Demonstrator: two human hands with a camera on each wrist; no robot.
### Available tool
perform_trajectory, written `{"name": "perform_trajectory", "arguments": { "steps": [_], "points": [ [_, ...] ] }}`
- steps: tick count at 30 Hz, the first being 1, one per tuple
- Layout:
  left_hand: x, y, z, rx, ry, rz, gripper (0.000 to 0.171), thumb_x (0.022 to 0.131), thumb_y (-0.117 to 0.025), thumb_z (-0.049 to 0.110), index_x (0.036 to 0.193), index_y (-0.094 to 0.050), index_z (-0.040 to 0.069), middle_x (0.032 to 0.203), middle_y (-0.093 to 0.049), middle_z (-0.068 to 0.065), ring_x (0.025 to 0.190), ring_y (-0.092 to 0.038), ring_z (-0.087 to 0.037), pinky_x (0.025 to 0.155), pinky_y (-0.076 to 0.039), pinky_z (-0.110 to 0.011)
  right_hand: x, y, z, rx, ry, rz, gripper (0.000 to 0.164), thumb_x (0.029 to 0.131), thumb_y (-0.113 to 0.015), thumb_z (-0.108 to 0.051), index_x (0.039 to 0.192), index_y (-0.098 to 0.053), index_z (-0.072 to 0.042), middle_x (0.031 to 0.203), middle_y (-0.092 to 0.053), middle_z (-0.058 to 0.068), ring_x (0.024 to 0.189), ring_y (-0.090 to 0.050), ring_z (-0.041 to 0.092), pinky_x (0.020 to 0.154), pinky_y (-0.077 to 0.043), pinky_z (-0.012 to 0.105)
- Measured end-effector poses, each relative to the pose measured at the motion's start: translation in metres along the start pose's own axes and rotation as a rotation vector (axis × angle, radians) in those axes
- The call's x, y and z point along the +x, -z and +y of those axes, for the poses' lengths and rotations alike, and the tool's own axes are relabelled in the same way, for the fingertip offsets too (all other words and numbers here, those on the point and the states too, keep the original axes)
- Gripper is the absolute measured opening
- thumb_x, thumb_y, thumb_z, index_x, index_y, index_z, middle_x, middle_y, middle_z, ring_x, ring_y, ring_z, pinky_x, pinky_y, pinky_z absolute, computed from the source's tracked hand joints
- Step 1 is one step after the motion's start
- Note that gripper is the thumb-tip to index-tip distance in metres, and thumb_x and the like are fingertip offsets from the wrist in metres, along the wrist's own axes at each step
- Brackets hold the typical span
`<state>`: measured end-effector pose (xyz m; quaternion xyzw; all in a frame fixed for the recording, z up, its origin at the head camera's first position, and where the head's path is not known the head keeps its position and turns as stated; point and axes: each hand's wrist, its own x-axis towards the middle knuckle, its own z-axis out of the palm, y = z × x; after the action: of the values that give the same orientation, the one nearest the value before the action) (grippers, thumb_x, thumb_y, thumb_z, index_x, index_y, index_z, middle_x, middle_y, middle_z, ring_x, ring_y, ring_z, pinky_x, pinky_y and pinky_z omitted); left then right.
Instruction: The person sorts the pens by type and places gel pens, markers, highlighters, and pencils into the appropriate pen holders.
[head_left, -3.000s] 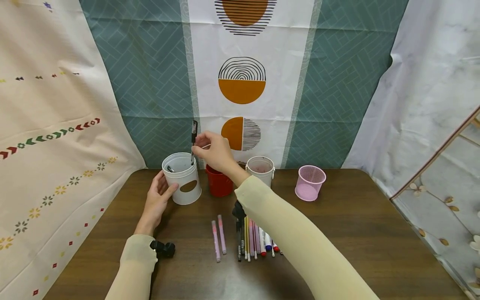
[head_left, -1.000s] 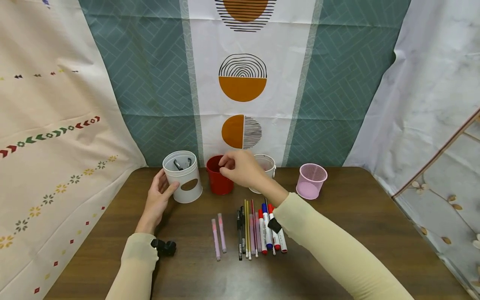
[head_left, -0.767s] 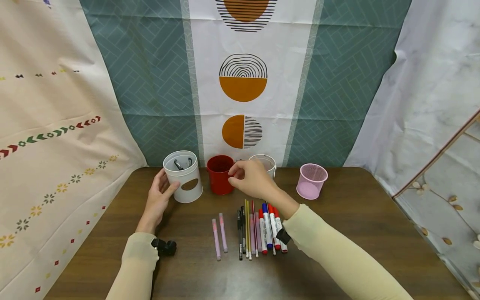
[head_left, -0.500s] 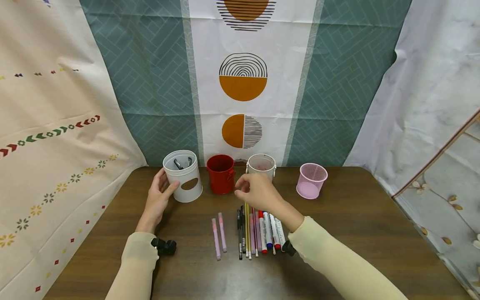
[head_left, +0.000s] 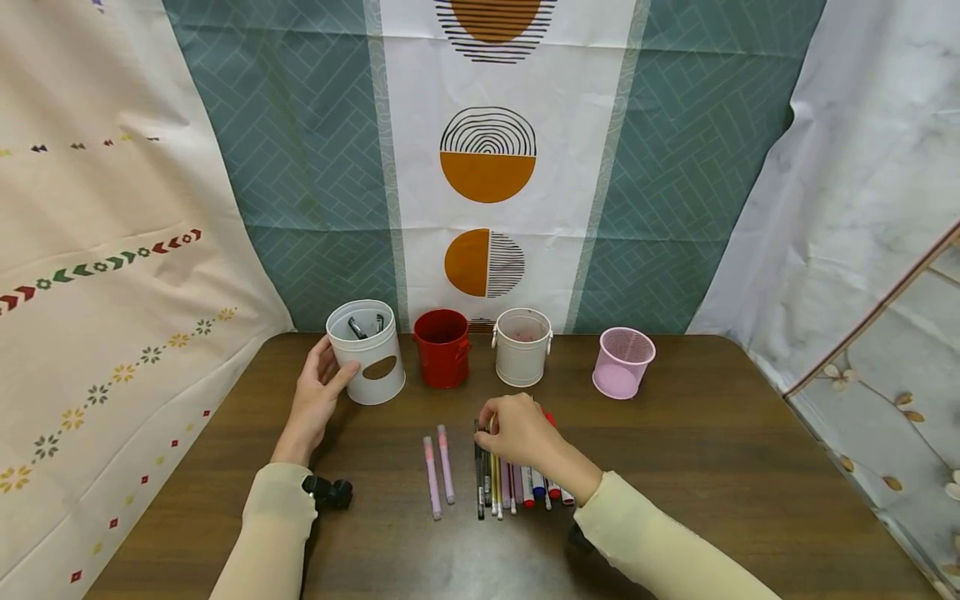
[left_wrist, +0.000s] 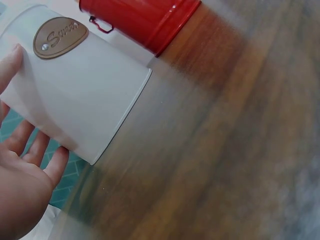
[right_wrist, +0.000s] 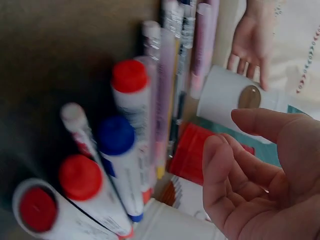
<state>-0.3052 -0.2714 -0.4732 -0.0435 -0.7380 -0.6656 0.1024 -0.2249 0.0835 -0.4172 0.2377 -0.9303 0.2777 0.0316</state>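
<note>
My left hand (head_left: 311,408) grips the white pen holder (head_left: 386,390) at the back left, thumb in front and fingers behind. Two black pens (head_left: 356,328) lean inside it. The left wrist view shows its brown oval label (left_wrist: 61,38). My right hand (head_left: 521,433) is over the upper end of a row of pens, nearest the black pens (head_left: 480,487) at its left. Thumb and forefinger stand apart with nothing between them in the right wrist view. Beside the black pens lie gold pencils (head_left: 497,496), light purple pens and whiteboard markers (right_wrist: 120,135), partly hidden by the hand.
A red bucket (head_left: 442,354), a white bucket (head_left: 521,358) with small handles and a pink mesh cup (head_left: 622,367) line the back of the brown table (head_left: 712,467). Two pink pens (head_left: 432,483) lie apart, left of the row. A patterned cloth hangs behind.
A black pen has gone from my right hand into the white pen holder. That hand has come back right and down to the pen row. My left hand stays on the holder.
</note>
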Motion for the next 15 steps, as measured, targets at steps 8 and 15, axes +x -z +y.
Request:
{"name": "perform_trajectory", "arguments": {
  "steps": [8,15],
  "points": [
    [-0.001,0.001,0.000,0.008,0.001,-0.001,0.082,0.106,-0.069,0.021,0.171,-0.019,0.021,0.173,-0.029,-0.012,0.159,-0.027,-0.031,0.129,-0.023,-0.055,-0.001,-0.019,0.004,-0.043,-0.033,-0.026,0.022,0.087,-0.084,-0.013,0.074,-0.066,-0.014,0.067,-0.060,-0.003,0.063,-0.053,0.015,0.053,-0.045,0.028],
    [-0.002,0.001,0.001,0.015,-0.012,0.000,0.081,0.106,-0.069,0.024,0.171,-0.020,0.021,0.173,-0.029,-0.012,0.159,-0.027,-0.033,0.129,-0.023,-0.057,0.001,-0.027,0.003,-0.075,-0.023,-0.027,0.030,0.086,-0.084,-0.012,0.068,-0.061,-0.014,0.061,-0.055,-0.005,0.054,-0.050,0.011,0.047,-0.043,0.025]
  ]
}}
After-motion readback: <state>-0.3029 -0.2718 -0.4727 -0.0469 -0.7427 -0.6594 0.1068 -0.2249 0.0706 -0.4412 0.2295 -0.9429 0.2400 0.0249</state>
